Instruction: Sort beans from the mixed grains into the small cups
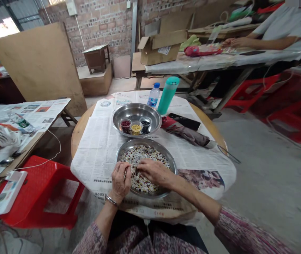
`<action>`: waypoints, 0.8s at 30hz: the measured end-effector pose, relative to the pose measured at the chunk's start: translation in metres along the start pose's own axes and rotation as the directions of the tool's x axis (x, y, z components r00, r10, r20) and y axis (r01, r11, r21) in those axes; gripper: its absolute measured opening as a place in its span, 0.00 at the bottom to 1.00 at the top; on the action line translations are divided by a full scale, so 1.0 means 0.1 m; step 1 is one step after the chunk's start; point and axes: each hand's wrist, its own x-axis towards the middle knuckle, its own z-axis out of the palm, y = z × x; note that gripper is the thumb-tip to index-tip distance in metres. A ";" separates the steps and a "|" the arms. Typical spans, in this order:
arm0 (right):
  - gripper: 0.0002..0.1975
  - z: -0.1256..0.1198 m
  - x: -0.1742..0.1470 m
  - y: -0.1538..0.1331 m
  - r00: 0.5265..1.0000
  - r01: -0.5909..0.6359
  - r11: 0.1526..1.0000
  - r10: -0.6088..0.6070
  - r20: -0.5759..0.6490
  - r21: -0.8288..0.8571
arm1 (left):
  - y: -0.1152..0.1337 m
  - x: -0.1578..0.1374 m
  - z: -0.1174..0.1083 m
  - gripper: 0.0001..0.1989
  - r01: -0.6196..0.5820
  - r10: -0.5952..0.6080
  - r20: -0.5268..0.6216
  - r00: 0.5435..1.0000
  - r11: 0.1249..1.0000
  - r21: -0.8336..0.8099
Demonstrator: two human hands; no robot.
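Observation:
A steel bowl [173,157] in front of me holds a layer of mixed beans and grains [147,185], white, dark red, yellow and black. My left hand [121,178], with a bracelet at the wrist, curls over the bowl's left rim, fingers bent; what they hold, if anything, is hidden. My right hand [154,171] reaches in from the right, its fingertips pinched together at the grains. Just beyond, a second steel bowl [151,110] contains three small clear cups: one of red beans [125,124], one of yellow grains [136,129] and one of black beans [145,125].
Newspaper [94,141] covers the round table. Behind the bowls stand a water bottle [154,96] and a teal flask [167,96]; a phone [184,121] and folded umbrella [186,132] lie right. A red stool [41,194] is at left. Another person's hands [233,42] work at the far table.

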 end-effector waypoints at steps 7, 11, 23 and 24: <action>0.13 -0.04 0.26 0.11 0.937 -0.294 0.954 0.274 -0.218 -0.062 | 0.00 0.00 0.00 0.07 0.007 -0.007 -0.001 1.000 1.000 -0.002; 0.14 0.14 0.29 -0.17 0.984 0.043 0.998 -0.034 -0.173 0.047 | -0.02 -0.01 0.00 0.06 0.012 -0.012 -0.006 1.000 1.000 -0.007; 0.12 -0.13 0.05 0.28 0.918 -0.367 0.914 0.326 -0.225 -0.174 | -0.01 -0.01 0.00 0.07 0.008 -0.008 0.003 1.000 1.000 -0.001; 0.12 -0.11 0.07 0.28 0.902 -0.404 0.899 0.360 -0.238 -0.171 | -0.01 -0.01 0.00 0.07 0.010 -0.010 0.002 1.000 1.000 -0.001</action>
